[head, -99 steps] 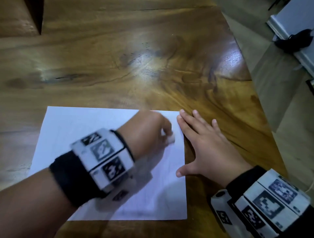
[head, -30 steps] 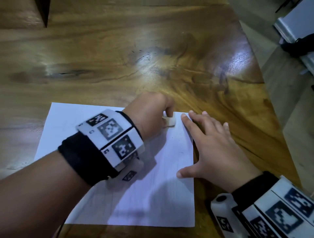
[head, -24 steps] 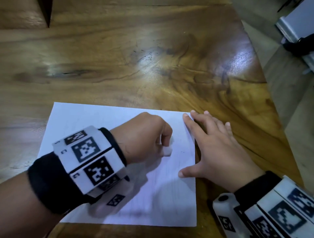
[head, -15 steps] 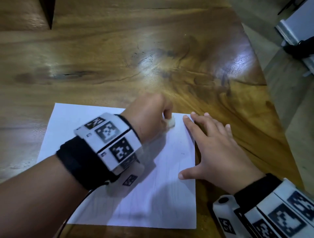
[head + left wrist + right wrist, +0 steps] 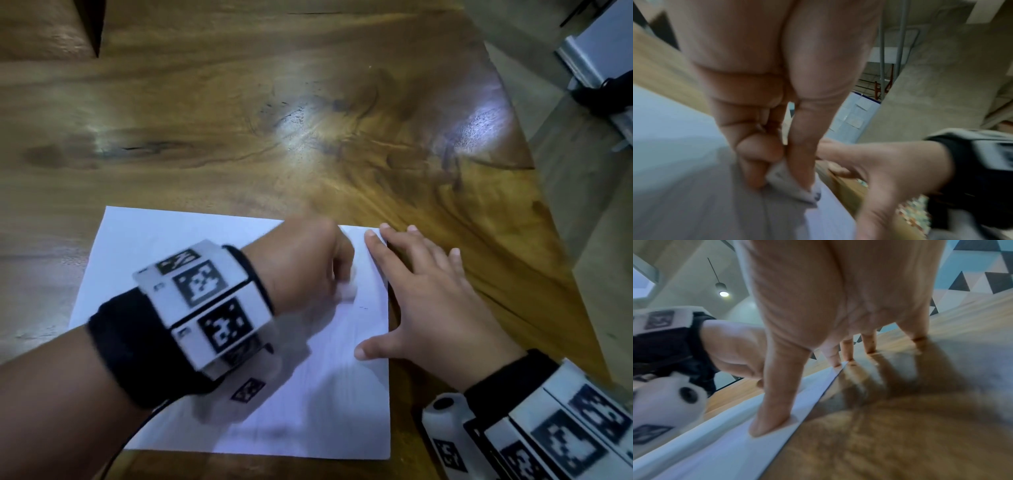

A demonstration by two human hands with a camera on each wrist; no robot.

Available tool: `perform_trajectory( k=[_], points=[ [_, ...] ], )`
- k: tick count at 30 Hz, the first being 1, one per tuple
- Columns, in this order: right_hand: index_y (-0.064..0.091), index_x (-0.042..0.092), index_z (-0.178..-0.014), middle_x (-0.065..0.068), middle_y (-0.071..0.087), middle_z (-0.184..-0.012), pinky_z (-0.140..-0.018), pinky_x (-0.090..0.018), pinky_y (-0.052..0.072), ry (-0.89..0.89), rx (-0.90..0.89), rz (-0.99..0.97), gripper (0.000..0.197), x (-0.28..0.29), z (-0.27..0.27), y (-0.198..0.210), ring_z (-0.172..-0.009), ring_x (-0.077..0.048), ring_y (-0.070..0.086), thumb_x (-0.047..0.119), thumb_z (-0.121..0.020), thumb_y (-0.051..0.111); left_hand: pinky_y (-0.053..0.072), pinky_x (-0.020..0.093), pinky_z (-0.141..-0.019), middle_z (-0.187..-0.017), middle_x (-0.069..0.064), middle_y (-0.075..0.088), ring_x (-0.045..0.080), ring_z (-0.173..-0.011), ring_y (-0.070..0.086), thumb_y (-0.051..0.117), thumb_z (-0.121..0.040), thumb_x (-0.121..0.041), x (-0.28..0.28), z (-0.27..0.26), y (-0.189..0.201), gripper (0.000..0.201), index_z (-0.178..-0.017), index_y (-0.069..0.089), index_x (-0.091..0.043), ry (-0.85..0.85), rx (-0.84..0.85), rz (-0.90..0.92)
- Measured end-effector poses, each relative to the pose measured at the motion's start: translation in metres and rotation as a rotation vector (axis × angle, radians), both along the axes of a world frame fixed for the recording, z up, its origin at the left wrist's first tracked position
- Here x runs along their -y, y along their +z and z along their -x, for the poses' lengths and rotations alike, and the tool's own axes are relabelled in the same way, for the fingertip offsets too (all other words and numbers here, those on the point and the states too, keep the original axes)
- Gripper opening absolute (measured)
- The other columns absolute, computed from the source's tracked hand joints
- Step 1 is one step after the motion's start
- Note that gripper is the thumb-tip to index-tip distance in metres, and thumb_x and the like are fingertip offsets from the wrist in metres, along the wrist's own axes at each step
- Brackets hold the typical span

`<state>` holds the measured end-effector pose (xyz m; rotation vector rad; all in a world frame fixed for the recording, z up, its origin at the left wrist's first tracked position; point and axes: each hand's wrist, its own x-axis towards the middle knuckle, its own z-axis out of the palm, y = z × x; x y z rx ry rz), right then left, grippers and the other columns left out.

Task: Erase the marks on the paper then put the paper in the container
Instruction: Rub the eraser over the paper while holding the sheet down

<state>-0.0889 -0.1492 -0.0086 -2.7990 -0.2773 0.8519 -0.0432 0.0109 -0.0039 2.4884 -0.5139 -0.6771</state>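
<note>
A white sheet of paper (image 5: 191, 270) lies flat on the wooden table (image 5: 274, 120). My left hand (image 5: 308, 263) pinches a small white eraser (image 5: 349, 289) and presses it on the paper near the right edge; the eraser (image 5: 795, 186) shows a dark smudged tip between thumb and finger. A faint small mark (image 5: 363, 307) sits just below the eraser. My right hand (image 5: 421, 294) lies flat with straight fingers, its thumb (image 5: 772, 415) and forefinger on the paper's right edge (image 5: 777, 443), the other fingers on the wood. No container is in view.
The table's right edge (image 5: 534, 192) drops to a grey floor. A white frame with a dark object (image 5: 606, 99) on it stands at the far right. Bare wood stretches behind the paper.
My left hand has been rubbing the eraser back and forth near the paper's right edge; it has come down toward me from the top corner. The right hand stays put.
</note>
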Motion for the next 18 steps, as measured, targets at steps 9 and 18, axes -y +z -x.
perform_trajectory(
  k=[9,18],
  points=[
    [-0.009,0.037,-0.148,0.02,-0.011,-0.152,-0.115,-0.048,-0.007,0.002,0.004,0.01,0.131,-0.001,0.0,0.001,-0.141,-0.009,-0.019,0.066,-0.052,0.075,0.028,0.013,-0.049,-0.052,-0.011,0.042,0.013,-0.061,0.043,0.065,-0.074,-0.024,0.012,-0.014,0.0,0.01,-0.07,0.064,-0.015,0.081,0.154,0.037],
    [-0.012,0.037,-0.147,0.022,-0.011,-0.15,-0.116,-0.047,-0.009,-0.009,-0.005,0.004,0.131,-0.001,0.0,0.001,-0.14,-0.008,-0.02,0.065,-0.053,0.075,0.025,0.022,-0.052,-0.065,-0.006,0.051,0.013,-0.068,0.045,0.068,-0.073,-0.022,0.001,-0.012,0.001,0.011,-0.081,0.068,-0.015,0.081,0.151,0.011]
  ],
)
